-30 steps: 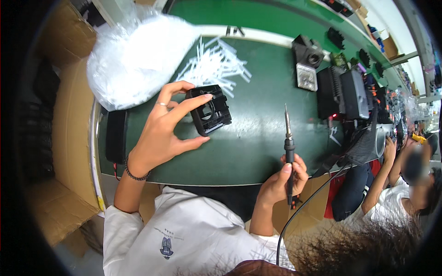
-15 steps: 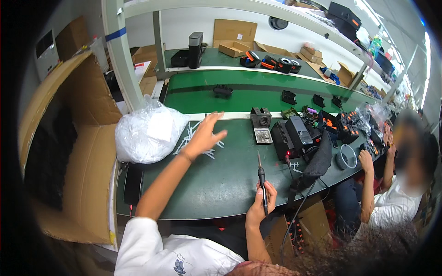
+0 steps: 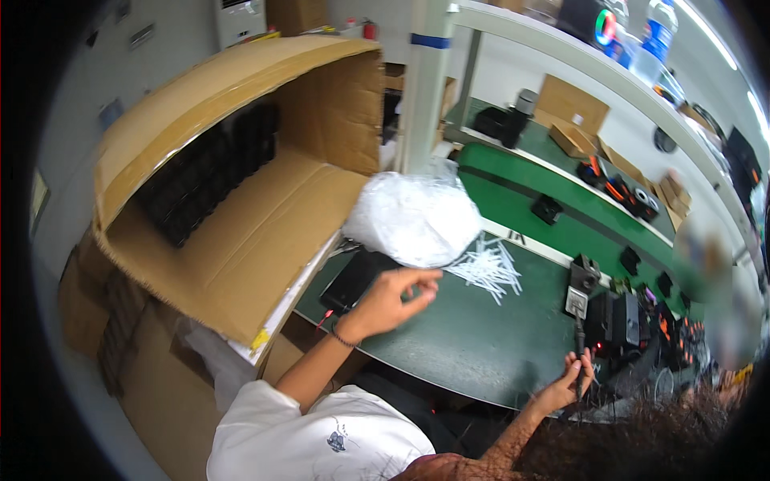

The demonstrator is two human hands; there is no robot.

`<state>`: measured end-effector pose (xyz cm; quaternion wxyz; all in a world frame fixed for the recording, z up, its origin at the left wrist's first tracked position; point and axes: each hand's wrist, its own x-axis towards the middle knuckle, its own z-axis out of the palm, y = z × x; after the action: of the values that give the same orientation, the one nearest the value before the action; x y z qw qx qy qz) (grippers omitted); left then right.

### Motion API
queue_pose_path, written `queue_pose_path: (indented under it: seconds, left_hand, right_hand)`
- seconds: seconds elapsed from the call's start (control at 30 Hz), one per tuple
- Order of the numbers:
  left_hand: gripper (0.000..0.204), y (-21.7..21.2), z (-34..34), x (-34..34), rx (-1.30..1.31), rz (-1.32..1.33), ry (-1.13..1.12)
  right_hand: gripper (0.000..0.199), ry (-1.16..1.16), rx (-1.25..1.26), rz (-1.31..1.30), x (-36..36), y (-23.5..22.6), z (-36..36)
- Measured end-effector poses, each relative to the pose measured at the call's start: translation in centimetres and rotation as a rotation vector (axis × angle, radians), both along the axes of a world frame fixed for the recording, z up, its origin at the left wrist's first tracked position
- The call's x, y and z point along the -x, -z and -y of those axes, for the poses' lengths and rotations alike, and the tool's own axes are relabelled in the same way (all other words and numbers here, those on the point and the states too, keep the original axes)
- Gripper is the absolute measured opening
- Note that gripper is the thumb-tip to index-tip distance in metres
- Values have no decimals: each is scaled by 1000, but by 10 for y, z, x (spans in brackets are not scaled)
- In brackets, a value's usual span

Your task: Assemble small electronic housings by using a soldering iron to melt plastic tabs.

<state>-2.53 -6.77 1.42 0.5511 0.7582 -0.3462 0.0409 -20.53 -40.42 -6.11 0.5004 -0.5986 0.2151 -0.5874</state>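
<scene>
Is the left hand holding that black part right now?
No, the left hand is empty, fingers curled above the green table near the white strips.

Two hands: the left hand [image 3: 393, 298] at six o'clock, the right hand [image 3: 566, 386] at four. One soldering iron [image 3: 579, 353], one clear plastic bag [image 3: 413, 218], one large open cardboard box [image 3: 241, 216] at ten, and a heap of white strips [image 3: 485, 268], too many to count.

A plastic bag [image 3: 413, 218] lies on the bench [image 3: 473, 345], strips [image 3: 485, 268] right of it, box [image 3: 241, 200] left.
</scene>
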Motion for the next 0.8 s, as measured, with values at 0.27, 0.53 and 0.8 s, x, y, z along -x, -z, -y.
queue_pose_path:
  seconds: [0.27,0.53,0.8]
  left_hand:
    - [34,-65,-48,-194,598,361,-847]
    - [58,2,-305,-409,-17,627,-1356]
    - [110,-38,-488,-538,-410,694,-1301]
  right_hand:
    - [25,-94,-9,69,-41,-40,25]
    - [15,53,100,-16,-63,-57,31]
    - [17,63,27,-21,-59,-57,66]
